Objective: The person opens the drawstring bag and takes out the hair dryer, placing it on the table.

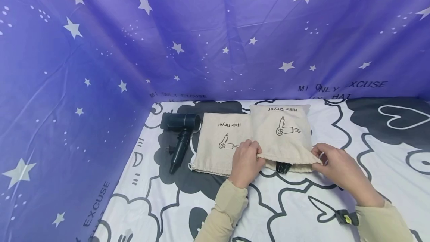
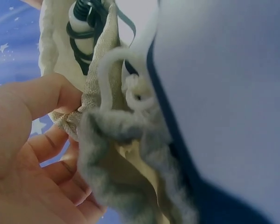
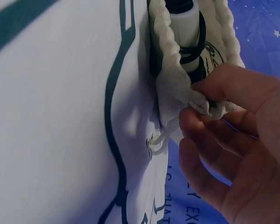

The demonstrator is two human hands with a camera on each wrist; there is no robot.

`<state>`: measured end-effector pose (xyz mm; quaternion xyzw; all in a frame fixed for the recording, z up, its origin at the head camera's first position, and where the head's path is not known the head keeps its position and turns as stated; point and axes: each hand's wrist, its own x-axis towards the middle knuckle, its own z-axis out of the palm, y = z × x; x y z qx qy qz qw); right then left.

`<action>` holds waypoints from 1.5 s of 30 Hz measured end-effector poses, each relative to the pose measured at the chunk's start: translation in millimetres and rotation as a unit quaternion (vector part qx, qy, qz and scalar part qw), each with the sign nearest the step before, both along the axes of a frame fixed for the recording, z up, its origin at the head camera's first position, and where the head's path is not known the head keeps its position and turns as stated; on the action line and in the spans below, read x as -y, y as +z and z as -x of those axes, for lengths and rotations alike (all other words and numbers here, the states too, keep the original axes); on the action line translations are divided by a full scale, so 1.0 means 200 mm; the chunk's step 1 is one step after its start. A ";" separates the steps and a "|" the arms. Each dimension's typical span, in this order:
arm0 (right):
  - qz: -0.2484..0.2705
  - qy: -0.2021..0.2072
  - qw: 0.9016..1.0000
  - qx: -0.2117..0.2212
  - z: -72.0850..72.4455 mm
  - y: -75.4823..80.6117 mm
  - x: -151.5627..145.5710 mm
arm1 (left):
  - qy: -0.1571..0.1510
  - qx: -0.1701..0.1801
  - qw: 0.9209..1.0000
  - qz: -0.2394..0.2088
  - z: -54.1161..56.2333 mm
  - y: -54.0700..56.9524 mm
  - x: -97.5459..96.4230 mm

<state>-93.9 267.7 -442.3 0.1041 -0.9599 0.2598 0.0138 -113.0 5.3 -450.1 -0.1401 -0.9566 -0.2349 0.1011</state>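
Observation:
A cream drawstring bag printed "Hair Dryer" lies on the patterned cloth with its mouth parted towards me. My left hand pinches the left corner of that mouth, and my right hand pinches the right corner. Inside, a white handle shows with a dark coiled cord around it; the rest of that object is hidden in the bag. A second, similar drawstring bag lies flat just left, its mouth close to my left hand. White drawstring hangs near my right fingers.
A dark hair dryer lies left of the second bag, its handle pointing towards me and a plug beside it. Purple star-printed fabric rises behind and at the left of the white cloth with black drawings.

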 end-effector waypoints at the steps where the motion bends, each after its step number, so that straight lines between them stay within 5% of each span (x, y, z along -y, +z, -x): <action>1: -0.001 0.000 1.000 0.000 0.00 0.00 0.00 | 0.000 0.001 1.000 -0.002 0.00 0.00 0.00; 19: -0.005 -0.012 1.000 0.025 -0.02 -0.02 -0.07 | 0.009 0.026 1.000 -0.006 0.00 0.02 0.04; 31: 0.004 -0.016 1.000 0.026 -0.02 -0.02 -0.08 | 0.008 -0.008 1.000 0.005 -0.01 0.01 0.03; 39: 0.007 -0.014 1.000 0.026 -0.03 -0.02 -0.11 | 0.000 0.012 1.000 0.024 -0.01 0.02 0.04; 45: 0.002 -0.011 1.000 0.029 -0.04 -0.04 -0.11 | -0.029 0.065 0.997 -0.021 -0.01 0.02 0.05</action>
